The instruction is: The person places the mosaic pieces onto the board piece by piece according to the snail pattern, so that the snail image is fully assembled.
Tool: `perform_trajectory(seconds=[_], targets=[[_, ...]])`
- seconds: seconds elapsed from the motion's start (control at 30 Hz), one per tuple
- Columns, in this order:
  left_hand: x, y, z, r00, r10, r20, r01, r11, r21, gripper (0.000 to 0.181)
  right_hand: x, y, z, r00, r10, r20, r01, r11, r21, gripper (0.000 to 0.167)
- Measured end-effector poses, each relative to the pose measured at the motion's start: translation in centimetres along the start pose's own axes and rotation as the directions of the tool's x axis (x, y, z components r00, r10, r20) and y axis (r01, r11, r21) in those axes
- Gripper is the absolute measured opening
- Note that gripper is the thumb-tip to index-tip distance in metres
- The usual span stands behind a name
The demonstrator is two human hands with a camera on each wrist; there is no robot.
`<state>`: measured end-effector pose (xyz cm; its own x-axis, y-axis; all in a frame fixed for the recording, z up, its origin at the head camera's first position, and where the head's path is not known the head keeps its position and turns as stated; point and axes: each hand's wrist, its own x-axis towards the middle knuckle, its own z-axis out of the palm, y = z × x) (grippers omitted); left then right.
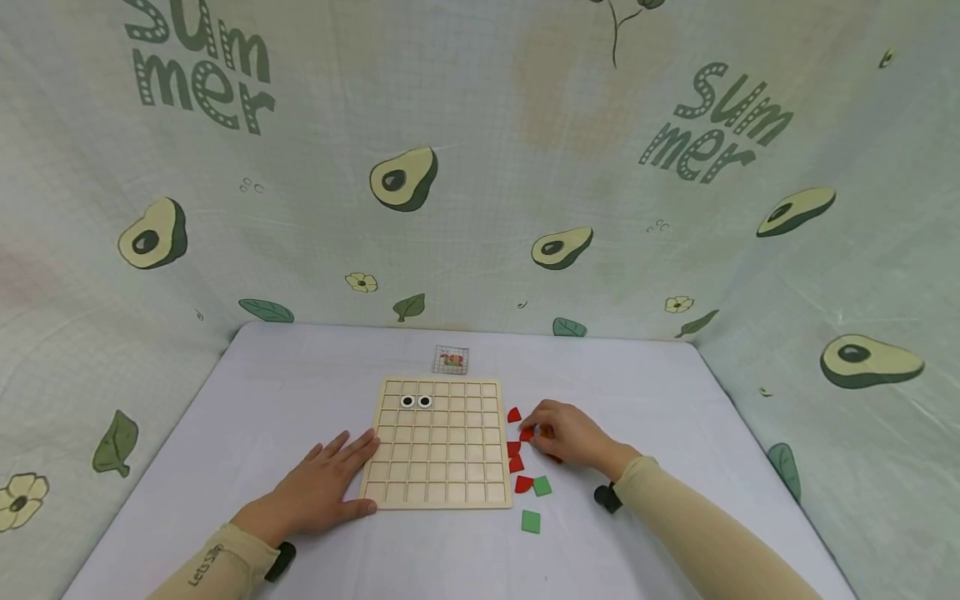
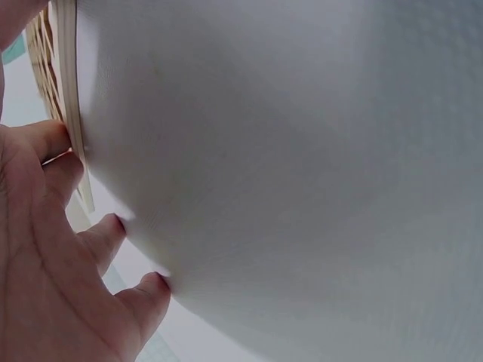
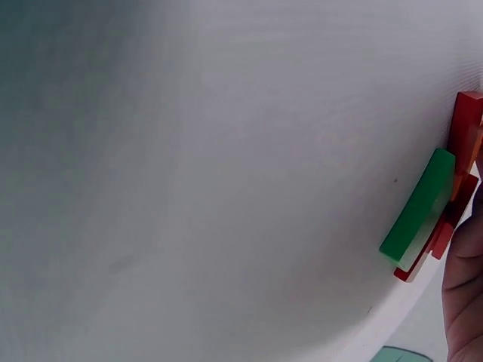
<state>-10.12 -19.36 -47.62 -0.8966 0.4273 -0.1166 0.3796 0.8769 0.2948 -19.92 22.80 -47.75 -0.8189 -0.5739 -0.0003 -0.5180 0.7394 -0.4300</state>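
- I'm watching the right hand [image 1: 567, 432] pinching a red piece [image 1: 527, 434] between thumb and forefinger, the other fingers curling in; the right wrist view isn't showing those tips.
- That red piece is lying just right of the gridded board [image 1: 442, 506], so I'm judging the short leftward gap to the board's right edge to be the relation that counts.
- I'm not making out its long axis, since fingers are covering too much of it.
- The right hand is clearly being the nearer one; the left hand [image 1: 322, 483] is resting across the board, fingers spreading apart, the forefinger touching the left edge and the thumb lying at the near left corner.
- I'm noting crowding along the right edge: other red pieces [image 1: 513, 449] are sitting close to the rim, and a green square [image 1: 542, 486] is lying beside the nearest of them.
- I'm finding more room over the white table [image 1: 660, 392] beyond and right of the right hand.
- On the grid, two eye discs [image 1: 407, 402] are sitting side by side toward the far edge, leaving plain cells showing nearer me.
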Motion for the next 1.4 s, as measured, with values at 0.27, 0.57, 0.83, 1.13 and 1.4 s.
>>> perform_trajectory(seconds=[0.27,0.57,0.83,1.13,1.4], targets=[[0.0,-0.3,0.2,1.0,0.008,-0.012,-0.008,1.0,-0.004,0.089,0.3,0.2,-0.4,1.0,0.016,-0.011,-0.016,1.0,0.027,0.021],[0.1,-0.5,0.4,1.0,0.01,-0.008,-0.01,1.0,-0.003,0.089,2.4,-1.3,-1.1,1.0,0.013,0.014,-0.014,0.999,0.031,0.025],[0.0,-0.3,0.2,1.0,0.002,-0.006,-0.002,1.0,-0.002,0.09,7.7,-6.0,0.0,0.999,-0.037,0.003,0.037,0.999,0.015,0.024],[0.2,-0.5,0.5,1.0,0.019,-0.007,-0.019,1.0,0.002,0.091,12.0,-11.9,4.1,0.997,-0.083,-0.005,0.083,0.996,0.03,0.025],[0.0,-0.3,0.3,0.999,0.03,-0.018,-0.03,0.999,-0.013,0.089,12.7,-13.0,5.9,0.997,-0.075,0.012,0.075,0.995,-0.062,0.027]])
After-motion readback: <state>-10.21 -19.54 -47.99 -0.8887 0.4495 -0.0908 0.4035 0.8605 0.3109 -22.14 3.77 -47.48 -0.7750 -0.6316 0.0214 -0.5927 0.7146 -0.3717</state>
